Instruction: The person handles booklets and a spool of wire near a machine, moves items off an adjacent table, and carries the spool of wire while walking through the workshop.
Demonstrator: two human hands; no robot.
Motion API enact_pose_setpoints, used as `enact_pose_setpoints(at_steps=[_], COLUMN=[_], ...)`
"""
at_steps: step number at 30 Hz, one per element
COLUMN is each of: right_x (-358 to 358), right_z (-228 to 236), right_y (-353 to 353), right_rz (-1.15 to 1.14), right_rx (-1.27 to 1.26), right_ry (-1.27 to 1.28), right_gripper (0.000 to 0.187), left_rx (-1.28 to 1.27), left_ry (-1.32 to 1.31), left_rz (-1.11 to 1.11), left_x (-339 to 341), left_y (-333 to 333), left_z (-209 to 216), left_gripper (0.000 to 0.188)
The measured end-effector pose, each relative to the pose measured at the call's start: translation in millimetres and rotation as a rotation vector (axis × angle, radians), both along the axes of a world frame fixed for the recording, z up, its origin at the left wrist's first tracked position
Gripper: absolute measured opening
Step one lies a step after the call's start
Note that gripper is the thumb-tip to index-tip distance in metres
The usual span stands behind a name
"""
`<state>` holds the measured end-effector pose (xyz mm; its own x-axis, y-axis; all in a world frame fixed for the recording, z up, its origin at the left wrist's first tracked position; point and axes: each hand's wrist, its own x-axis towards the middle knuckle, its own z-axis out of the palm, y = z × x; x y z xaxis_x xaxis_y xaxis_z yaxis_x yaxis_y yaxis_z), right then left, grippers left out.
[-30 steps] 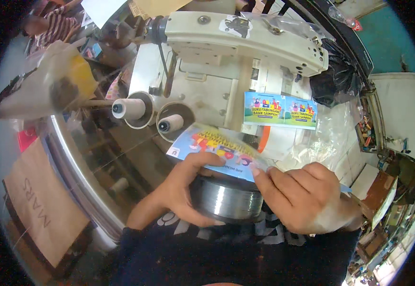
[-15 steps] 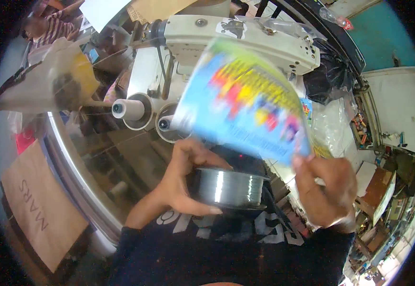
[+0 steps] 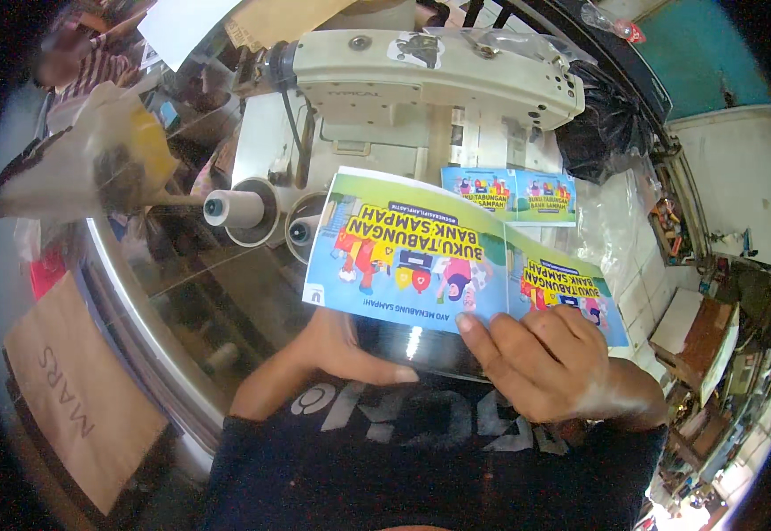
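In my left hand (image 3: pixel 337 352) is a spool of silvery thread or wire (image 3: pixel 414 345) with dark flanges, gripped close to my chest. The hand's fingers curl behind it and the thumb lies along its near side. A glossy printed sheet (image 3: pixel 403 248), blue and green with cartoon figures and yellow lettering, is pinched by its near edge in my right hand (image 3: pixel 544 365). Its print is upside down to me, and it hides the top of the spool. Beyond it, a sheet with the same print (image 3: pixel 546 196) lies by the sewing machine (image 3: pixel 438 84).
Two thread cones (image 3: pixel 242 210) stand left of the machine. Brown paper (image 3: pixel 84 389) lies at the left. A black plastic bag (image 3: pixel 606 124) and clear plastic (image 3: pixel 611 217) are on the right. Another person (image 3: pixel 93 66) is at the far left.
The printed sheet has come down and toward me, in front of the machine, and now covers more of the spool. My right hand has moved left with it. My left hand keeps the spool.
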<state>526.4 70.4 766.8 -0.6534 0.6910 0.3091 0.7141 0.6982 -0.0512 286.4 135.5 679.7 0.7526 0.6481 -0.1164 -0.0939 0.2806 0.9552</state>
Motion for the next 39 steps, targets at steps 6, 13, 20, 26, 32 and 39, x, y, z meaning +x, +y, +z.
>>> enact_pose_setpoints(at_steps=[6, 13, 20, 26, 32, 39], right_x=[-2, 0, -1, 39, 97, 104], right_z=[1, 1, 4, -41, -211, -287], right_y=[1, 1, 1, 22, 14, 15], right_rz=[-0.002, 0.028, 0.016, -0.369, -0.578, -0.656], right_rx=[-0.022, -0.058, -0.129, -0.180, -0.149, -0.332], right_ry=[-0.027, 0.001, 0.050, -0.061, -0.046, 0.045], right_gripper=[0.034, 0.034, 0.041, 0.032, 0.034, 0.033], left_rx=[0.009, -0.049, -0.124, -0.346, -0.625, -0.905], left_ry=[0.028, -0.020, 0.147, -0.047, -0.233, -0.360], left_rz=[-0.014, 0.004, -0.047, 0.109, 0.355, 0.552], left_x=[-2, -2, -3, -6, 11, 16], left_y=[1, -1, 0, -2, -14, -6], left_z=[-6, -4, -3, -28, -39, -30], left_gripper=[0.085, 0.078, 0.102, 0.086, 0.075, 0.059])
